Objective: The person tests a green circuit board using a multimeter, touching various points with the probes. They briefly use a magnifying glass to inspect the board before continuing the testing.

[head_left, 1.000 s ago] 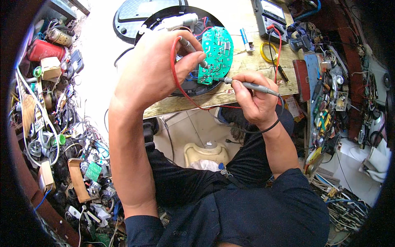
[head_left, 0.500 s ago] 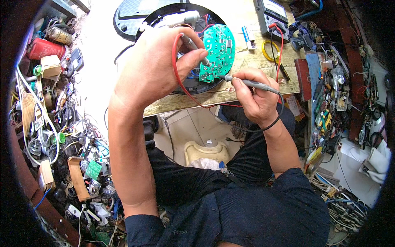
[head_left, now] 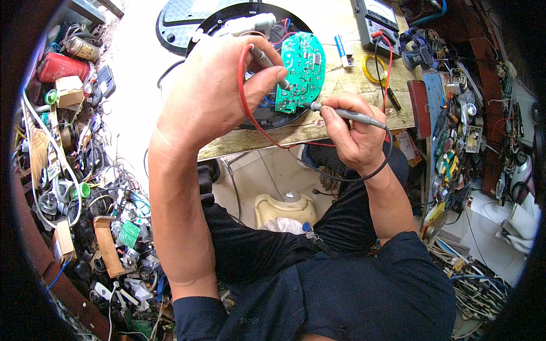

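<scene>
On the table (head_left: 341,85), the circuit board (head_left: 310,71) was over the right part of the housing (head_left: 276,121), between the left hand (head_left: 213,85) and the right hand (head_left: 355,136). Behind the housing, leftward, lay a panel (head_left: 185,20); rightward, a small box (head_left: 344,52), then a meter (head_left: 378,25), with a coil (head_left: 365,71) (nearer the person) in front.

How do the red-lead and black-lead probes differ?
The red-lead probe is in the left hand, the black-lead probe in the right hand. The red-lead probe slants steeply, tip rightward in view; the black-lead probe lies flatter, tip leftward. Both have grey bodies and point toward the green board.
</scene>
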### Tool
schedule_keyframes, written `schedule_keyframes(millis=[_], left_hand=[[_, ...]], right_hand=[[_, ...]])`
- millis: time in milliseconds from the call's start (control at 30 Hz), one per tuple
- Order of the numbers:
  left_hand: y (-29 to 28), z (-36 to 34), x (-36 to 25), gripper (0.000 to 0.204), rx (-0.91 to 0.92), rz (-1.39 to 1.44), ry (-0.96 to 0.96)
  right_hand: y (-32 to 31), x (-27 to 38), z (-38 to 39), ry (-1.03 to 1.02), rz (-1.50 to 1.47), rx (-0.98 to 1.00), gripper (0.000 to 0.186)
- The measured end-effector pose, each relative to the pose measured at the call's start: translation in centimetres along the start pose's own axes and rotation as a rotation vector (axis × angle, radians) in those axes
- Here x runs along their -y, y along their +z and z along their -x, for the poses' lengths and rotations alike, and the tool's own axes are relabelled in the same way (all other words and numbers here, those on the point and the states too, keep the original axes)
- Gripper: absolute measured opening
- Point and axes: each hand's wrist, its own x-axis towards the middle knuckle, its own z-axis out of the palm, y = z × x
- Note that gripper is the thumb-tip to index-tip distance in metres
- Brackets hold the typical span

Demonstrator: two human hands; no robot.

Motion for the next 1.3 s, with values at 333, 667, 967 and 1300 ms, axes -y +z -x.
schedule_keyframes(millis=[333,667,967,1300], left_hand=[[-0.2,-0.1,-0.3,0.015,0.030,0.027,-0.041],[-0.2,-0.2,-0.4,0.017,0.070,0.067,-0.089],[-0.2,-0.4,-0.8,0.017,0.086,0.087,-0.163],[-0.4,-0.3,-0.8,0.017,0.105,0.082,-0.194]], right_hand=[[-0.1,0.0,0.2,0.016,-0.008,0.027,0.013],[-0.1,-0.3,-0.2,-0.035,-0.027,0.024,0.013],[-0.1,-0.3,-0.2,-0.032,-0.025,0.029,0.013],[-0.1,0.1,-0.3,0.013,-0.042,0.033,0.013]])
